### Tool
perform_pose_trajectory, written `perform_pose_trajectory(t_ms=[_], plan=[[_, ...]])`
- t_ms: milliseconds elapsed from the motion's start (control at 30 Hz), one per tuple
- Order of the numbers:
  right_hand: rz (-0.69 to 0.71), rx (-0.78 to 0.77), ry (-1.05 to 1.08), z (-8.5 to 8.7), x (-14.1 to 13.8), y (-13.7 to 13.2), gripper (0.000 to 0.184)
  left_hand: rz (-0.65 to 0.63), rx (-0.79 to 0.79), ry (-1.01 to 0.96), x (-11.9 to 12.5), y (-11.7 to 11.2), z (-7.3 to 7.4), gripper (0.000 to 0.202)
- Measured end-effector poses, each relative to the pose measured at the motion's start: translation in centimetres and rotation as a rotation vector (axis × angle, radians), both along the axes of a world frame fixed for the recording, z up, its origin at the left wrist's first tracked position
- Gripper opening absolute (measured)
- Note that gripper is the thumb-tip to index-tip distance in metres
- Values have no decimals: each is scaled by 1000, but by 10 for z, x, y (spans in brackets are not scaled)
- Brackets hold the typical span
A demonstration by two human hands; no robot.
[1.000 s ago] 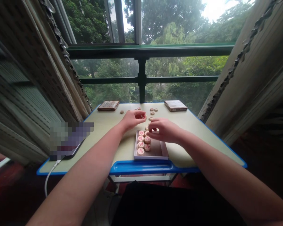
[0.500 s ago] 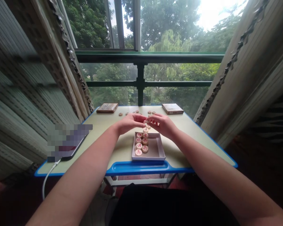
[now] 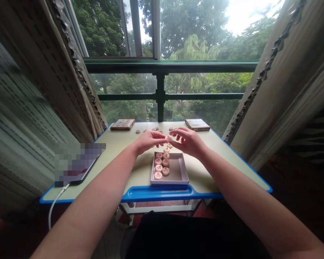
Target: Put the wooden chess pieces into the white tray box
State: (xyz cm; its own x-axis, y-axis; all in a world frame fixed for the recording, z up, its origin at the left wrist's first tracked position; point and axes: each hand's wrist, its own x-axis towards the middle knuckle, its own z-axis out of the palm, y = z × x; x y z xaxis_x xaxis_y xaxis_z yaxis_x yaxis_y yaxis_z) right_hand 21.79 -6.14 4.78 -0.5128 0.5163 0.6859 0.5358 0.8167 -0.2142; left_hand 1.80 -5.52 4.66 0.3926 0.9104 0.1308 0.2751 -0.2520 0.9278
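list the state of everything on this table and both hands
tray: open, left half filled, right half bare
pieces in tray: flat, red characters up, two columns
loose pieces: scattered beyond the hands
left hand: fingertips at a piece between the hands, grip unclear
right hand: fingertips at the same piece, grip unclear
left box: closed
right box: closed
phone: flat, plugged in

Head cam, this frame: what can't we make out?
- Head view, left hand and right hand: fingertips meet around a loose piece; which hand grips it is unclear.
- Stacked pieces in the tray: red marks too small to read.
- Device at far left: pixelated over.
- Left box and right box by the window: lettering too small.
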Motion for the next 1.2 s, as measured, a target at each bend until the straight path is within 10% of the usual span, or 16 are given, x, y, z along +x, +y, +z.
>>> perform_pose_trajectory(t_ms=[467, 733, 1200], plan=[[-12, -121, -112, 7, 0, -4, 19, -84, -63, 5, -6, 6, -5, 44], [203, -397, -445, 22, -10, -42, 17, -43, -48, 85, -12, 15, -12, 40], [230, -305, -485, 14, -14, -45, 14, -55, 9, 193, -10, 10, -10, 33]])
